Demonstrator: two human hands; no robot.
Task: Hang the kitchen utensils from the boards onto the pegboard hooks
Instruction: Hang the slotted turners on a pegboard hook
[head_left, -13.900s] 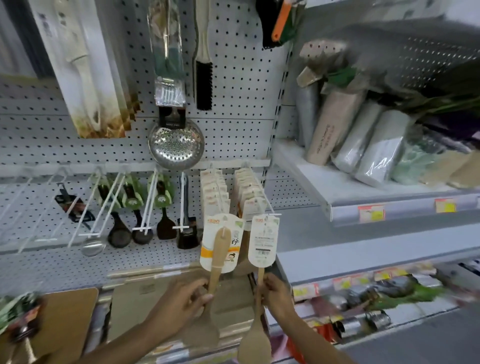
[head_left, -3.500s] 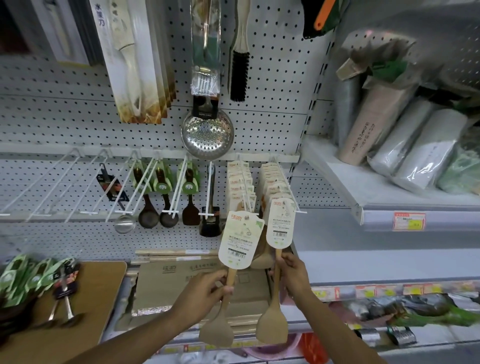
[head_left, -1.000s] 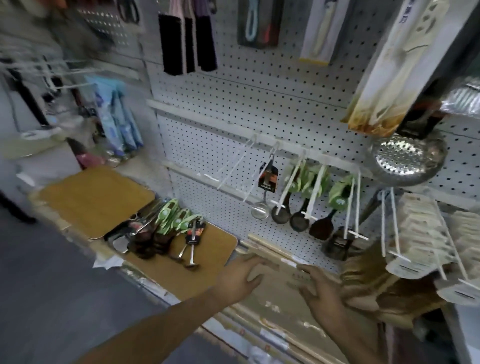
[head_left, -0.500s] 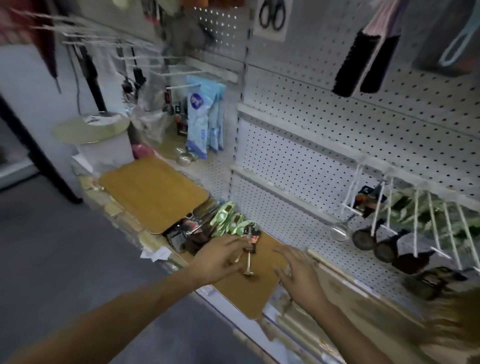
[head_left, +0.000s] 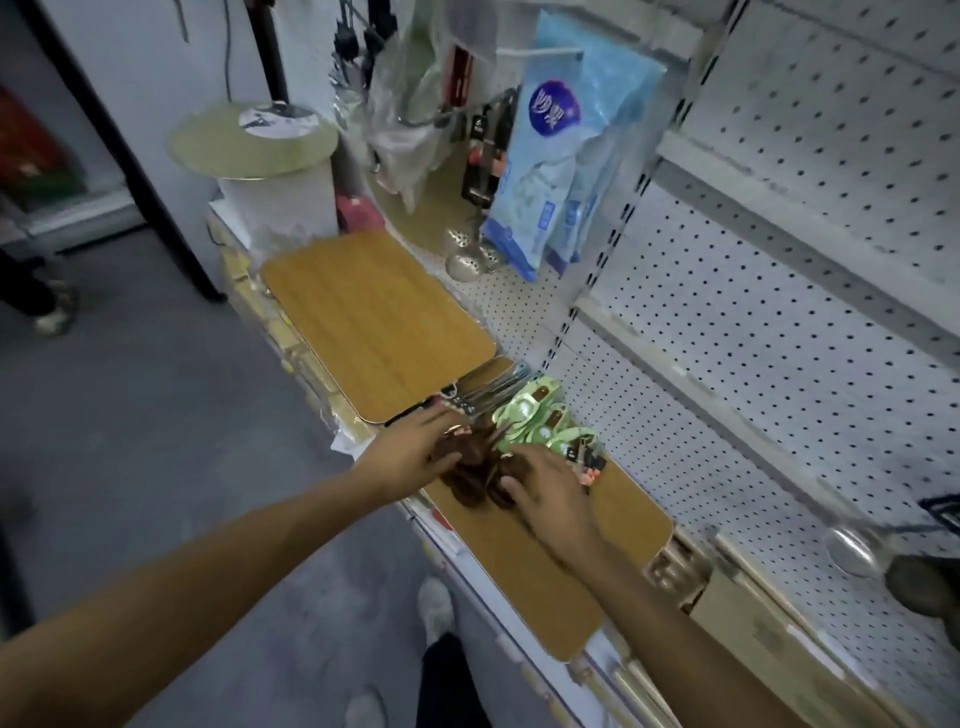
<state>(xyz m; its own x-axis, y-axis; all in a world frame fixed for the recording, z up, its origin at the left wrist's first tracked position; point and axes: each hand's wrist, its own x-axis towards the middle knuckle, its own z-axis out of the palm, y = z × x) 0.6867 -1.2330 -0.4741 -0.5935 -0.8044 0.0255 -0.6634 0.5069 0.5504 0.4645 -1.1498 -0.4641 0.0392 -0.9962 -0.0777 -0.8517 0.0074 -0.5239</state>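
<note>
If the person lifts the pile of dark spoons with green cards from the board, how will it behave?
The dark spoons lie loosely heaped, so they will probably shift and splay unless both hands gather them. Their green cards look thin, so likely bend easily. The bowls seem rounded and may rock on the board.

I'm looking at a shop: white pegboard (head_left: 753, 322) walls, packaged goods (head_left: 561, 156) hanging upper centre, carded utensils (head_left: 540, 423) mid-frame.
</note>
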